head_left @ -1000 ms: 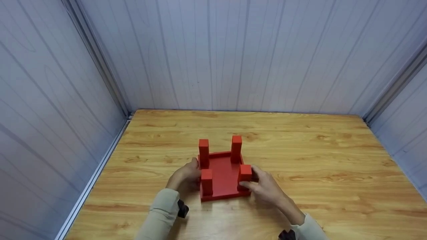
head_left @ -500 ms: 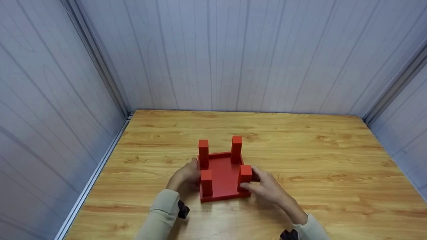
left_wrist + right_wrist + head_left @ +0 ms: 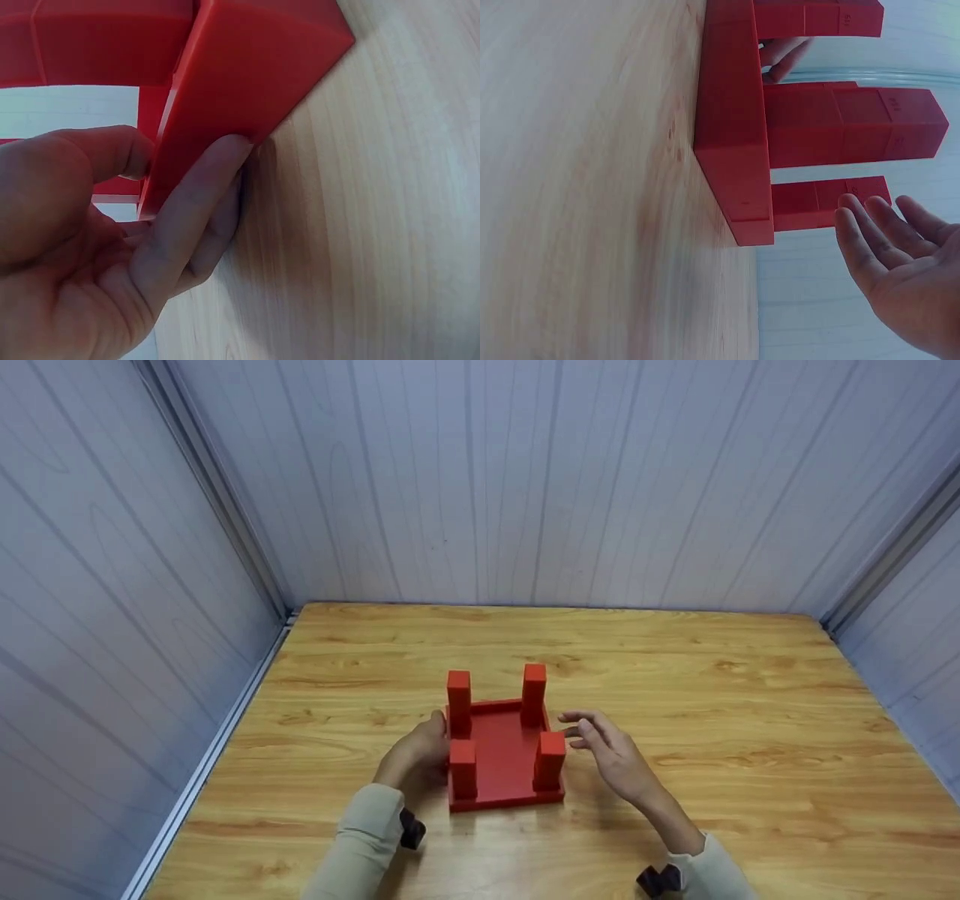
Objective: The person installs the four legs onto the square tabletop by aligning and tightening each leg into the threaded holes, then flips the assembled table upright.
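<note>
A red square base with a raised rim lies on the table, a square red post rising at each corner; it resembles an upside-down toy table. At its left side my left hand holds the rim. In the left wrist view the thumb presses over the rim and the fingers lie along the outer wall. My right hand hovers just right of the base, apart from it, fingers loosely extended and holding nothing. The front right post is nearest to it.
The wood-grain table extends around the base on all sides. A pale panel wall stands behind it, with further panels at left and right. Dark devices sit at both wrists.
My right hand has let go of the front right post and moved slightly right and back, its fingers loosening. The left hand and the base stay in place.
</note>
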The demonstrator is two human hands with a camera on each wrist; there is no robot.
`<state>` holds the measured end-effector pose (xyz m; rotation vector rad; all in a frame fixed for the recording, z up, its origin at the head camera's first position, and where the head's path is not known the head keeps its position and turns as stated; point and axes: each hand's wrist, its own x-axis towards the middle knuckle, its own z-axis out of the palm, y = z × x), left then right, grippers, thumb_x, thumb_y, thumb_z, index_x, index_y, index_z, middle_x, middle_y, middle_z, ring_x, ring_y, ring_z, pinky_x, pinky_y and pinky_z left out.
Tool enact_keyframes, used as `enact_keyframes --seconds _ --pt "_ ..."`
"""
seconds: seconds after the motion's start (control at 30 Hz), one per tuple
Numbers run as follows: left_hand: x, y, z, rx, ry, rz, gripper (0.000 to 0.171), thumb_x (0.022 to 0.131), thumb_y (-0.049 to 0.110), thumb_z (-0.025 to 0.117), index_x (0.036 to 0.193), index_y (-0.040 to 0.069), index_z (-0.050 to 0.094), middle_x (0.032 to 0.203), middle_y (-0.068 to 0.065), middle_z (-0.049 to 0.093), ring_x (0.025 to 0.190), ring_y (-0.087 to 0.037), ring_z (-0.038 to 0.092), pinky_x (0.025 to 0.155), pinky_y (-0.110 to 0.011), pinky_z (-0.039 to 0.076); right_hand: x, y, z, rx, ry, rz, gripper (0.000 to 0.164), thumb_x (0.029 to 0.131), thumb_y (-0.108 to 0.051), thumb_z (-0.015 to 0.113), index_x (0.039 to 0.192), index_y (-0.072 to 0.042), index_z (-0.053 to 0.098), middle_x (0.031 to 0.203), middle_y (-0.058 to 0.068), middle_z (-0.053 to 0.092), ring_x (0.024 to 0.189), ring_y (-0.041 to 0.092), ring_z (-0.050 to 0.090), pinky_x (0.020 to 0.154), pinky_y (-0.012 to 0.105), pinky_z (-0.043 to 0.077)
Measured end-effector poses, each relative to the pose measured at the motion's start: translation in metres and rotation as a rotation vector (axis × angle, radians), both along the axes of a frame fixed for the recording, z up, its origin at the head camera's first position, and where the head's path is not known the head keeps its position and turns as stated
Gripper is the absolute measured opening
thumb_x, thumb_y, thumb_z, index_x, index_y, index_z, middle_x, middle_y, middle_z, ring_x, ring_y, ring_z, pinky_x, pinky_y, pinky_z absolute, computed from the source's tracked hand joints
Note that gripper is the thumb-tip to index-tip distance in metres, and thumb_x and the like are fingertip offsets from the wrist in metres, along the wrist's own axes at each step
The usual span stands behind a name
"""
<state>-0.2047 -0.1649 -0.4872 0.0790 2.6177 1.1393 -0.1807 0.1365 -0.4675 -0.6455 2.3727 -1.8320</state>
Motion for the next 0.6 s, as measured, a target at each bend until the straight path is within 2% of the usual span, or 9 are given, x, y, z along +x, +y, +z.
enact_keyframes --seconds 0.17,0.3,0.4,0.43,0.6 --pt "0.0 0.0 0.0 -0.004 0.017 -0.014 0.047 0.087 0.018 0.066 0.117 -0.009 0.042 0.101 -0.022 0.061 0.097 -0.031 0.06 0.085 -0.045 0.05 0.007 -0.001 0.019 0.019 -0.018 -0.032 0.033 0.104 -0.016 0.036 0.125 0.004 0.053 0.125 0.014 0.059 0.108 0.023 0.062 0.093 0.048 0.05" --pt "0.001 0.002 0.0 0.007 -0.007 -0.021 0.044 0.088 0.019 0.066 0.114 -0.007 0.042 0.091 -0.016 0.059 0.089 -0.027 0.061 0.075 -0.039 0.055 0.003 0.005 0.011 0.018 -0.014 -0.046 0.034 0.104 -0.021 0.037 0.126 0.0 0.053 0.125 0.01 0.06 0.109 0.024 0.062 0.093 0.048 0.05" --pt "0.002 0.003 -0.001 0.011 -0.001 -0.026 0.038 0.09 0.02 0.064 0.11 -0.005 0.044 0.087 -0.013 0.058 0.084 -0.025 0.061 0.068 -0.036 0.056 -0.004 0.011 -0.001 0.004 -0.005 -0.058 0.036 0.104 -0.027 0.038 0.126 -0.004 0.054 0.125 0.006 0.06 0.109 0.024 0.062 0.093 0.046 0.051" --pt "0.002 0.003 -0.002 0.01 0.009 -0.028 0.035 0.09 0.019 0.064 0.108 -0.004 0.045 0.087 -0.013 0.058 0.083 -0.025 0.06 0.066 -0.036 0.056 -0.005 0.013 0.0 -0.002 -0.01 -0.064 0.036 0.104 -0.028 0.038 0.126 -0.005 0.055 0.125 0.005 0.06 0.109 0.024 0.062 0.093 0.045 0.051" --pt "0.001 0.003 -0.005 0.004 0.054 -0.033 0.029 0.092 0.016 0.061 0.107 -0.005 0.047 0.092 -0.016 0.06 0.084 -0.025 0.061 0.069 -0.037 0.056 -0.008 0.02 0.001 -0.021 -0.013 -0.089 0.034 0.104 -0.027 0.038 0.125 -0.006 0.056 0.124 0.006 0.06 0.109 0.026 0.062 0.091 0.04 0.052"
